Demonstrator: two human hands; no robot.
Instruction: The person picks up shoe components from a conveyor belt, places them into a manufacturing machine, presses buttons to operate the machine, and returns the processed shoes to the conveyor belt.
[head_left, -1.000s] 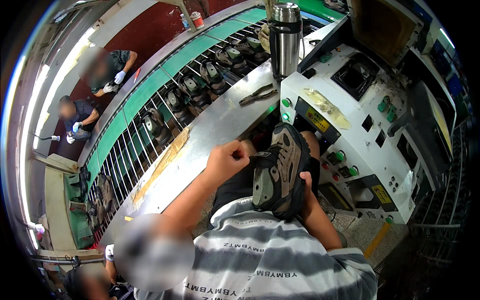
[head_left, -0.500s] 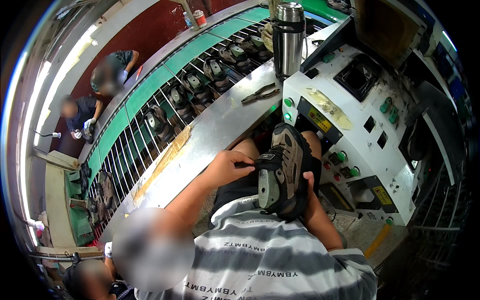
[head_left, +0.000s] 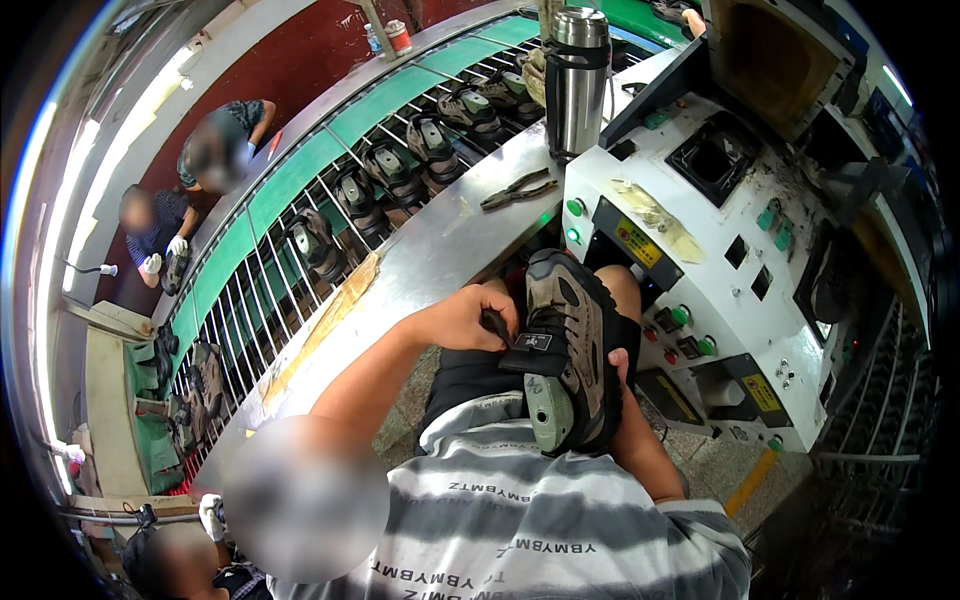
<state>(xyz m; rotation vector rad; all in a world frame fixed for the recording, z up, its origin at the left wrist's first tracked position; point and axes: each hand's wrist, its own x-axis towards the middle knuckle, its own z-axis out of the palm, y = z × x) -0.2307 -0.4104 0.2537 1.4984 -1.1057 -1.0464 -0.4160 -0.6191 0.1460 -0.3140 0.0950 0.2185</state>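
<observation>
— What is seen from the head camera?
— A grey hiking shoe (head_left: 572,350) is held upright on the lap, in front of the white machine (head_left: 720,230).
— How are the hands kept?
— The shoe's tongue is pinched by the left hand (head_left: 465,320). The shoe is gripped from behind by the right hand (head_left: 618,368). Pliers (head_left: 517,188) are left on the steel bench (head_left: 420,260).

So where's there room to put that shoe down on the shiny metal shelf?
The steel shelf lies bare between the pliers and the yellow tape strip, and again below that strip. Its far end is crowded by the steel flask. The wire conveyor beside it carries shoes in most slots. The left hand and right hand hold the shoe.
</observation>
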